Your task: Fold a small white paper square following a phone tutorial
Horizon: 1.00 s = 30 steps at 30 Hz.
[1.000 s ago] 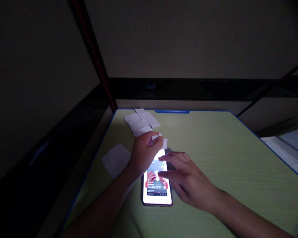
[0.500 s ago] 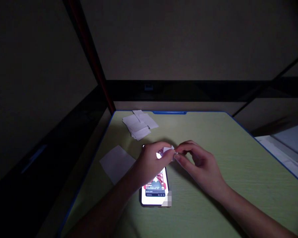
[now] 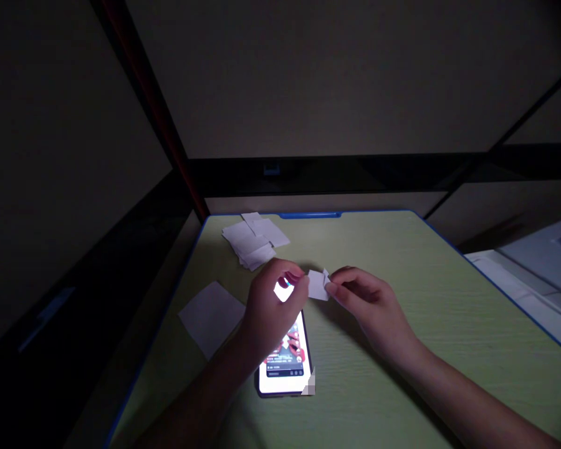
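Between my two hands is a small folded piece of white paper (image 3: 317, 285), with a little flap standing up at its right end. My left hand (image 3: 275, 305) pinches its left edge between thumb and fingers. At the right edge, my right hand (image 3: 367, 299) grips the paper near the flap. Below my left hand a lit phone (image 3: 285, 383) lies on the table, its screen partly covered by that hand. A flat square sheet of paper (image 3: 210, 318) rests to the left of the phone, partly behind my left wrist.
Several white paper sheets (image 3: 250, 240) lie in a loose pile at the back left of the green table (image 3: 383, 399), which has a blue edge. A dark wall stands behind. Off the right edge sits a pale, box-like object (image 3: 542, 268).
My left hand has shifted left from the flap to the paper's left edge, so more of the folded paper shows. The whole view has tilted slightly.
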Motion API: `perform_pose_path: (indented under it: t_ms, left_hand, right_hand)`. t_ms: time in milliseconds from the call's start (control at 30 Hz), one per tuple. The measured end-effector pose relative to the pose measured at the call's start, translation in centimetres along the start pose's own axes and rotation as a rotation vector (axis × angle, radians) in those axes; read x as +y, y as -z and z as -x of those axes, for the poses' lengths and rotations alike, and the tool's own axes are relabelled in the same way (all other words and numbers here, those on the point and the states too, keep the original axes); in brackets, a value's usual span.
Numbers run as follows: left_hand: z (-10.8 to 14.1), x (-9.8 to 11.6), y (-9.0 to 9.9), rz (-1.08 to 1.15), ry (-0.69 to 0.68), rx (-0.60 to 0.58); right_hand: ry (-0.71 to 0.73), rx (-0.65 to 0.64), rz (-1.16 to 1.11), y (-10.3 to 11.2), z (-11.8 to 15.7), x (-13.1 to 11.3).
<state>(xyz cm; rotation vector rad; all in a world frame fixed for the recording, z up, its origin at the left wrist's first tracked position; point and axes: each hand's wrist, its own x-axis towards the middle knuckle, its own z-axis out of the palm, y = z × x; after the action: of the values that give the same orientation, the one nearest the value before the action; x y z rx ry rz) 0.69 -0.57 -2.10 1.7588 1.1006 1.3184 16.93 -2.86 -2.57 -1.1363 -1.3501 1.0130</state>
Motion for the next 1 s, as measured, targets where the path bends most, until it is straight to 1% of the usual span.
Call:
perform_pose_path:
  t_ms: [67,200,333,433,600,867,1000]
  left_hand:
    - [-0.2,0.24,0.11,-0.039,-0.029,0.045]
    - [-0.48,0.36,0.26,-0.045,-0.085,0.032]
    - [-0.47,-0.01,0.18,-0.058,-0.177,0.034]
    - [-0.44,-0.17,0.11,-0.067,-0.187,0.023]
    - [-0.37,-0.04,0.06,-0.074,-0.198,-0.001]
    - [-0.19,0.11,0.16,-0.097,-0.234,-0.032]
    - [-0.05,0.2,0.2,-0.144,-0.226,-0.049]
  right_hand:
    - [0.029,0.031,0.015,-0.09,0.07,0.11]
    - [0.11,0.026,0.082,-0.25,0.27,0.1]
    - [0.132,0.027,0.146,-0.21,0.35,0.07]
    - [0.15,0.041,0.193,-0.17,0.34,-0.01]
    - [0.226,0.068,0.282,-0.24,0.48,-0.2]
    - [0.145,0.031,0.231,-0.07,0.38,0.15]
    - [0.105,0.013,0.215,-0.27,0.24,0.09]
